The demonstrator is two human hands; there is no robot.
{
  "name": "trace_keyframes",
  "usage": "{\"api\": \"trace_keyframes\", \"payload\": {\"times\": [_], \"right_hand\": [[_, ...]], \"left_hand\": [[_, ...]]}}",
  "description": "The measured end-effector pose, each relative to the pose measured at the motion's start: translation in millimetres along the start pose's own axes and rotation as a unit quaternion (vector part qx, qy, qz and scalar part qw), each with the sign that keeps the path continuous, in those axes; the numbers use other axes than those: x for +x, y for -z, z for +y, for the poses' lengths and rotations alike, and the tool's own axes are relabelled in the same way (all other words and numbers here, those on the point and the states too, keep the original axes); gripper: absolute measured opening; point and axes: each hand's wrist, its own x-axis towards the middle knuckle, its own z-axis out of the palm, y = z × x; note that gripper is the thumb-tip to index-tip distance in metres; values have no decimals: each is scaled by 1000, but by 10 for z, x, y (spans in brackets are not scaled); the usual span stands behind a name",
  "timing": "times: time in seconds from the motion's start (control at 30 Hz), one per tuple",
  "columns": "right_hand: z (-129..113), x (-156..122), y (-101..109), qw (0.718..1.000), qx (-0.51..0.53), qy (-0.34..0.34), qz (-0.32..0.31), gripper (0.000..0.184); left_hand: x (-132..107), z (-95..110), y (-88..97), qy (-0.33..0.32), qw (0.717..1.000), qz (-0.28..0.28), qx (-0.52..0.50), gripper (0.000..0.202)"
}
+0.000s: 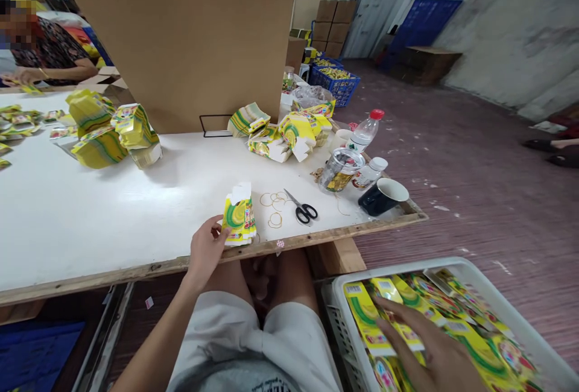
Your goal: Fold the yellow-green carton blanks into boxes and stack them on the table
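Note:
My left hand (205,250) rests at the near edge of the white table (90,211), its fingers curled against a small stack of flat yellow-green cartons (239,218). My right hand (429,347) lies low at the right, fingers spread flat on the yellow-green flat cartons (479,344) that fill a white plastic crate (456,266) beside my knee. It grips nothing that I can see.
Rubber bands (274,205) and black-handled scissors (302,206) lie beside the stack. A jar (338,170), bottles (365,131) and a dark mug (383,196) crowd the table's right corner. Carton piles (289,132) sit before a cardboard divider (181,36). Another person (40,48) works far left.

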Motion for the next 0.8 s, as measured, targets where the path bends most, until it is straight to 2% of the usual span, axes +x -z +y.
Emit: {"api": "trace_keyframes", "payload": {"times": [0.1, 0.17, 0.27, 0.37, 0.43, 0.5, 0.6, 0.67, 0.73, 0.8], "right_hand": [[-760, 220, -399, 992, 110, 46, 36, 21], [-1175, 328, -612, 980, 172, 80, 59, 27], [-1507, 415, -789, 966, 226, 115, 47, 50], [-1562, 431, -828, 954, 285, 83, 43, 46], [-1539, 409, -821, 945, 320, 45, 54, 35], [-1516, 363, -820, 931, 359, 13, 60, 26], [-1510, 268, -851, 904, 424, -21, 48, 19], [-1520, 214, -877, 891, 451, -26, 45, 17], [-1531, 184, -889, 885, 462, -17, 49, 14], [-1533, 180, -888, 888, 453, -10, 85, 15]], "left_hand": [[-250, 134, 113, -7, 1000, 13, -21, 31], [-509, 281, 168, -23, 999, -9, -46, 27], [-898, 493, 189, -88, 982, -120, -120, 16], [-1129, 614, 164, -123, 962, -171, -171, 12], [-1182, 640, 140, -102, 953, -209, -195, 14], [-1189, 638, 111, -61, 928, -277, -241, 18], [-1177, 615, 48, 16, 845, -392, -362, 42], [-1175, 596, -4, 66, 791, -442, -417, 55], [-1180, 577, -57, 109, 767, -452, -442, 56], [-1189, 561, -107, 144, 765, -420, -466, 53]]}}
